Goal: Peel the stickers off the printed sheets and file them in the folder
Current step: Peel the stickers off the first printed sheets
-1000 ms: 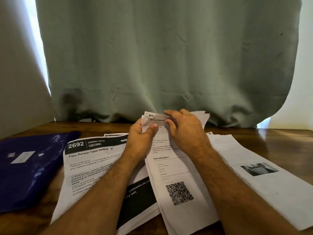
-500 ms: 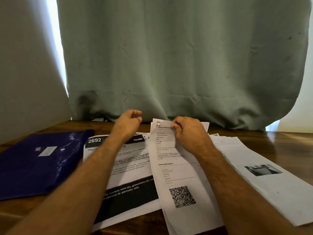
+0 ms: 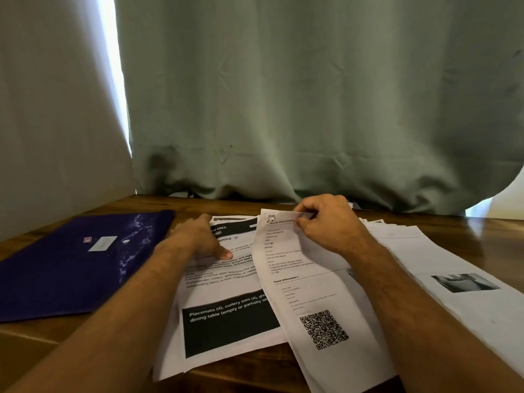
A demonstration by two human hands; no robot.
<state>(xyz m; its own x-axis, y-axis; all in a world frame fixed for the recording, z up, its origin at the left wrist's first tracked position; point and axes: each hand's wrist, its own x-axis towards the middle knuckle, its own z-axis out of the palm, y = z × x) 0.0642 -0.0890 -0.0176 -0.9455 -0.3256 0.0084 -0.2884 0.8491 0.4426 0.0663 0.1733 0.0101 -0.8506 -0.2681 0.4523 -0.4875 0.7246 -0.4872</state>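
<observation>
Printed sheets (image 3: 317, 279) lie spread across the middle of the desk (image 3: 467, 231). Right hand (image 3: 326, 225) pinches the top edge of one sheet in its fingers. Left hand (image 3: 195, 239) rests flat with straight fingers on another sheet, beside the blue folder (image 3: 71, 265) at the left.

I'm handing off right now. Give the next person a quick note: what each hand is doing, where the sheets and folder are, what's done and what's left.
Right hand: pinches the raised top edge of the QR-code sheet.
Left hand: open, resting on the dining-area sheet, reaching toward the blue folder.
Folder lies shut on the table, to the left. More sheets, one with a photo, lie to the right.
Done: cannot tell whether any sticker is off.
Left: peel, then file all the sheets.
</observation>
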